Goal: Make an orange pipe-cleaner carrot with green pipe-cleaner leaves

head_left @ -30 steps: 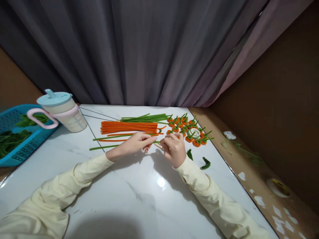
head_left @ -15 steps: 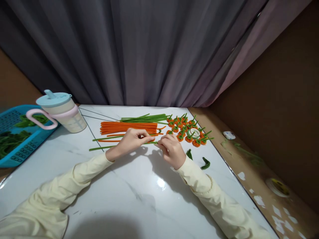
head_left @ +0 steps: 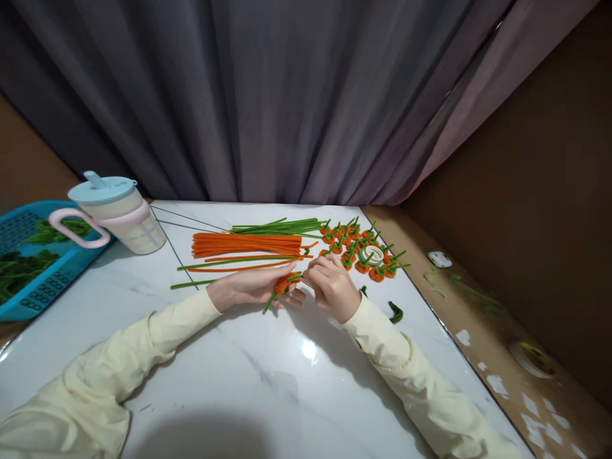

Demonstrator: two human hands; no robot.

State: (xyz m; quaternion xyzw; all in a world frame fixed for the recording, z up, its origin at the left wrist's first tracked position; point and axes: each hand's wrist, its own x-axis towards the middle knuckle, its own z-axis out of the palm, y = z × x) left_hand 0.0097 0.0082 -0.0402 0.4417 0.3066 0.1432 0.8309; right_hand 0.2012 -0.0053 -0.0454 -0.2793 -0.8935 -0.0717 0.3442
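My left hand (head_left: 253,288) lies low over the white marble table (head_left: 268,382) and holds a small orange pipe-cleaner coil on a green stem (head_left: 282,285). My right hand (head_left: 331,285) meets it from the right, fingers pinched at the same piece. Just behind the hands lie a bundle of orange pipe cleaners (head_left: 246,244) and a bundle of green pipe cleaners (head_left: 277,227). A heap of finished orange flowers with green stems (head_left: 356,250) sits to the right of them, around a white tape roll (head_left: 373,255).
A lidded cup with a pink handle (head_left: 117,213) stands at the left, next to a blue basket of green pieces (head_left: 29,261). Loose green stems (head_left: 191,284) and a curled green scrap (head_left: 395,312) lie near the hands. A curtain hangs behind; brown board flanks the right.
The left hand has dropped toward the table and turned, and the orange coil on its green stem now shows between the fingers. The right hand has shifted slightly up.
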